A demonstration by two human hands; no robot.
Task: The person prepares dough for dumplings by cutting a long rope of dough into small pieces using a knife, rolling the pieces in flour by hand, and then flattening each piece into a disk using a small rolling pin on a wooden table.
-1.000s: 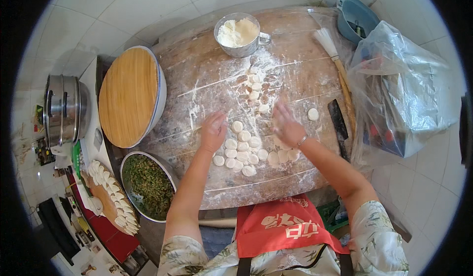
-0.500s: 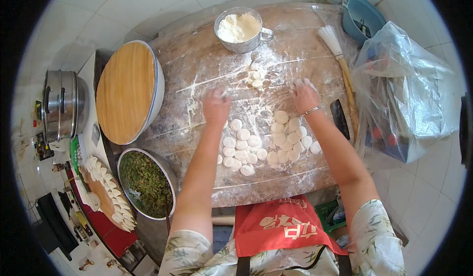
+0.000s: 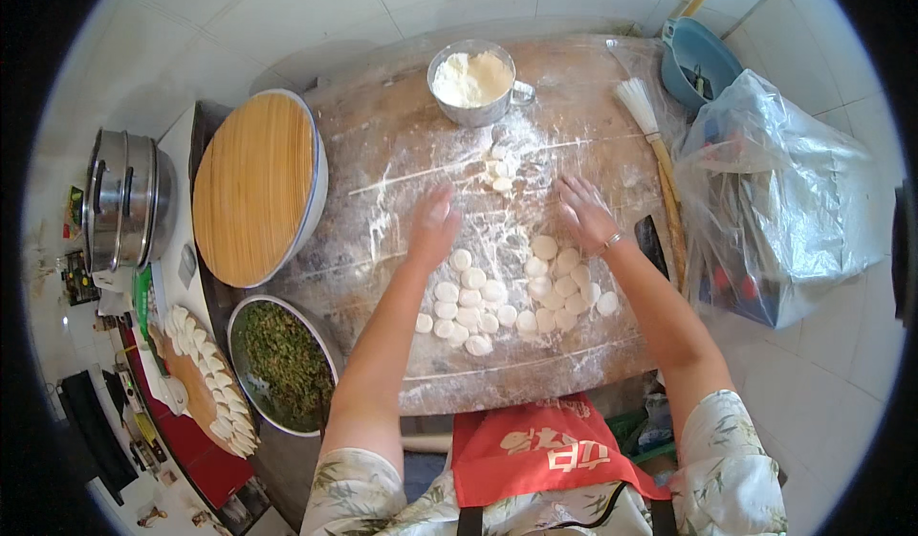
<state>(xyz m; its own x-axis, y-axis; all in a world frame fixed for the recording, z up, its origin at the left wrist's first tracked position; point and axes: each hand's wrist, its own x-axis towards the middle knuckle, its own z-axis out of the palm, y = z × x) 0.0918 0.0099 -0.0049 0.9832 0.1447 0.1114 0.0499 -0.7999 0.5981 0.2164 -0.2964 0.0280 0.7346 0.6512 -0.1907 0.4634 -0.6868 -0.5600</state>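
Observation:
My left hand (image 3: pixel 435 222) hovers or rests over the floury wooden board (image 3: pixel 382 130), turned on its side with fingers up and a whitish patch on the palm. Opposite it, my right hand (image 3: pixel 586 215) lies palm down with fingers stretched out, holding nothing. Between them and slightly farther off is a small cluster of dough pieces (image 3: pixel 500 171) dusted with flour. Flattened dough rounds sit nearer to me in two groups, left rounds (image 3: pixel 469 298) and right rounds (image 3: pixel 553 293). A metal cup (image 3: pixel 472 115) of flour stands at the far side.
At left are a large bowl with a wooden lid (image 3: pixel 253 187), a bowl of green filling (image 3: pixel 282 359), a board of dumplings (image 3: pixel 212 383) and steel pots (image 3: pixel 122 201). On the right lie a brush (image 3: pixel 660 153), a black scraper (image 3: pixel 652 246), a blue basin (image 3: pixel 703 63) and a plastic-covered box (image 3: pixel 775 201).
The whole view has shifted slightly downward. My left hand has turned its palm side inward and moved a little right; my right hand has flattened, fingers outstretched.

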